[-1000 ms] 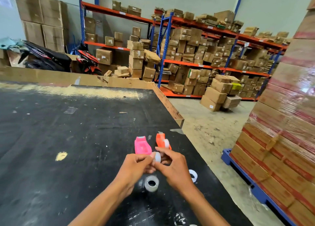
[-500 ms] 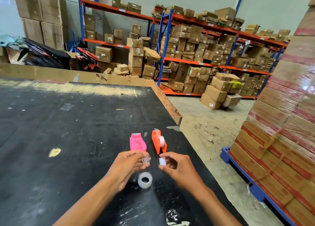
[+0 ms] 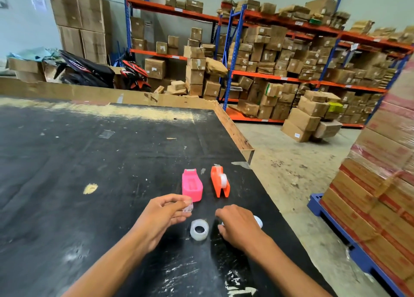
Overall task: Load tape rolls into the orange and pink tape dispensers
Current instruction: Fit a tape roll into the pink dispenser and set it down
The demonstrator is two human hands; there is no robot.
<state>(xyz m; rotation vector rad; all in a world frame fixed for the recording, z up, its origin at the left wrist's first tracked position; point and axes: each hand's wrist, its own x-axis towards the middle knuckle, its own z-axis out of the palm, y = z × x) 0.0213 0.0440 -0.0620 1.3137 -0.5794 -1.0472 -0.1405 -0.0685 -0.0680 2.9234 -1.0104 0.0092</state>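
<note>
The pink dispenser (image 3: 192, 184) lies on the black table (image 3: 89, 162) with its cavity showing nothing inside. Just to its right stands the orange dispenser (image 3: 220, 182), which has a white tape roll seated in it. My left hand (image 3: 163, 216) pinches a small clear plastic piece (image 3: 187, 207) right in front of the pink dispenser. A clear tape roll (image 3: 199, 229) lies flat on the table between my hands. My right hand (image 3: 237, 225) is low over the table with its fingers curled down. It half hides another white roll (image 3: 258, 221) behind it.
The table's right edge (image 3: 237, 133) has a cardboard rim, and concrete floor lies beyond it. A wrapped stack of cartons on a blue pallet (image 3: 380, 184) stands at the right. Shelving full of boxes (image 3: 280, 61) fills the background, with motorbikes (image 3: 89, 70) at the back left.
My hands have come apart. The left one keeps the small clear piece, and the right one has dropped to the table beside the loose roll. The view has tilted slightly.
</note>
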